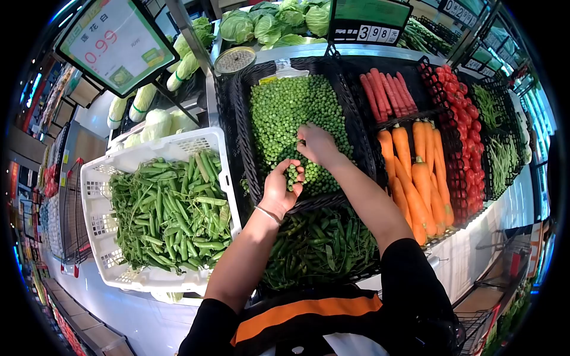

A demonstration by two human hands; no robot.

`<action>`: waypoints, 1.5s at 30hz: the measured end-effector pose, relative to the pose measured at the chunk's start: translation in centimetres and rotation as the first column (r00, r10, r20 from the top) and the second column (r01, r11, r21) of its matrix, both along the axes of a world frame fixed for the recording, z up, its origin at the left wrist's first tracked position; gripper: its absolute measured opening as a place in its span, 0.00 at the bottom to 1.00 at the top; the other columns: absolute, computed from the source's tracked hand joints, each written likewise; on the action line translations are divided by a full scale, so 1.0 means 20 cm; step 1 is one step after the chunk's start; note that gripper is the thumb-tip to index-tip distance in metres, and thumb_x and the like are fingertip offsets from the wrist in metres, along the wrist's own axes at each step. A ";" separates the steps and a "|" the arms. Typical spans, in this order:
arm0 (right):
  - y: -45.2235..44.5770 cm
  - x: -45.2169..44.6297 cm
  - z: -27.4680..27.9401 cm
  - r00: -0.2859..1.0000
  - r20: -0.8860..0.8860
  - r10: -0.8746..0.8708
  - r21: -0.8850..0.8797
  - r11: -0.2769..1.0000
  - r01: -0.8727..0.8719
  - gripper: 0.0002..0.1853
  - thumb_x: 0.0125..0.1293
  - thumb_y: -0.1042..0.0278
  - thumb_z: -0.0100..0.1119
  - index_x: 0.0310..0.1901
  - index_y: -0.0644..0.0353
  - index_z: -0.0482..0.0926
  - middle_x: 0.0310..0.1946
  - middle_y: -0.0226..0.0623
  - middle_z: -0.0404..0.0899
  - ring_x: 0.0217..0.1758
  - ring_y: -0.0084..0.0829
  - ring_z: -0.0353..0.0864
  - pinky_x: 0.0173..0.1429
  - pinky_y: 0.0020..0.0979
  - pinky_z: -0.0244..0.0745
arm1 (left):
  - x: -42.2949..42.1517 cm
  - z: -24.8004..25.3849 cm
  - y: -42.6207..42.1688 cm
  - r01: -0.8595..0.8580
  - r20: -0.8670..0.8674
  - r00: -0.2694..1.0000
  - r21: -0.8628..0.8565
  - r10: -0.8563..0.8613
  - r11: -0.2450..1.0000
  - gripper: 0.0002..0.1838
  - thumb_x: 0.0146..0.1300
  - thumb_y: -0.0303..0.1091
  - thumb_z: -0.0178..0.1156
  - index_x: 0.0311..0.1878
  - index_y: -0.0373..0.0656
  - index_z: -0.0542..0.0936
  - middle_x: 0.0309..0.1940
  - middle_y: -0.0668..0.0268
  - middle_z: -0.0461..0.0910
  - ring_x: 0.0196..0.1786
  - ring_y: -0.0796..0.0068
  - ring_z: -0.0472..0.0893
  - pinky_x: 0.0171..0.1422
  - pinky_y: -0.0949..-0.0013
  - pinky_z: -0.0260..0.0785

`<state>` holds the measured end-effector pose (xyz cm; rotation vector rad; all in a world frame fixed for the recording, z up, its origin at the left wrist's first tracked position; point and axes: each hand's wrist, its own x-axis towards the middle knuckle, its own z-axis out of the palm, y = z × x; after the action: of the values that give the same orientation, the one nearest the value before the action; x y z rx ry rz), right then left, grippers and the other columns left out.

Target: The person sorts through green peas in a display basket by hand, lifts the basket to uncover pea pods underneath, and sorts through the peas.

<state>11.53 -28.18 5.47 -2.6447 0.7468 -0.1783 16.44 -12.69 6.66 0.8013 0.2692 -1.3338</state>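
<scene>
Shelled green peas (276, 107) fill a black woven basket (242, 127) in the middle of the view. My left hand (280, 188), with a pale bracelet at the wrist, is cupped over the basket's near part with several peas in its curled fingers. Farther in, my right hand (317, 144) reaches down at the surface of the peas, its fingers bent and pinched together. Whatever lies between those fingertips is too small to make out. Below the basket, darker pea pods (323, 246) lie partly hidden under my forearms.
At left stands a white crate (95, 228) of pea pods (178, 219). To the right are carrots (423, 184), red-pink roots (389, 94), red tomatoes (466, 124) and green beans (503, 160). Cabbages (270, 26) line the back. Price signs (119, 44) rise above the display.
</scene>
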 end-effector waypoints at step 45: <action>-0.09 0.12 0.08 0.999 -0.040 -0.014 -0.298 0.954 0.001 0.14 0.64 0.62 0.48 0.51 0.49 0.74 0.46 0.35 0.76 0.49 0.34 0.77 0.59 0.65 0.53 | -0.02 0.04 0.02 0.261 -0.012 0.952 -0.484 -0.305 0.835 0.09 0.65 0.36 0.47 0.34 0.40 0.70 0.26 0.63 0.70 0.20 0.79 0.62 0.18 0.80 0.51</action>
<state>13.89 -29.94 6.98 -2.9392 0.7982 -0.2571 15.96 -12.35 7.54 0.3676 -0.1215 -1.6322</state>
